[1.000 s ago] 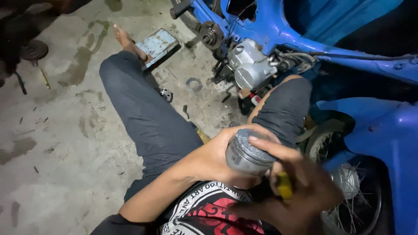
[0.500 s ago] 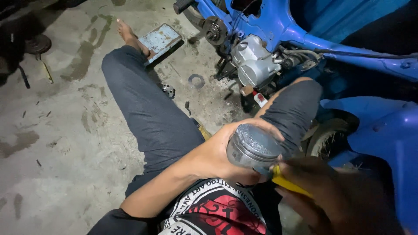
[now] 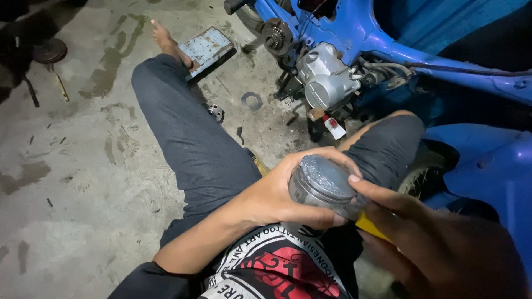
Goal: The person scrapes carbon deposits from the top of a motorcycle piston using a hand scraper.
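Observation:
My left hand [image 3: 280, 191] wraps around a grey metal piston [image 3: 321, 182], its sooty crown facing up, held over my lap. My right hand [image 3: 438, 243] grips a yellow-handled tool [image 3: 370, 226] and presses against the piston's right side, forefinger lying along its rim. The tool's tip is hidden behind the piston. I sit on the concrete floor with my legs in dark trousers stretched toward a blue motorbike [image 3: 388, 50].
The bike's silver engine [image 3: 327, 83] stands just beyond my right knee. A ring gasket [image 3: 252, 101], a small metal part [image 3: 215, 112] and a flat metal plate [image 3: 206, 49] lie on the stained floor. A blue fender [image 3: 493, 177] is at right.
The view has shifted slightly; the piston has been turned a little in my left hand, and my right hand has come in closer against its side.

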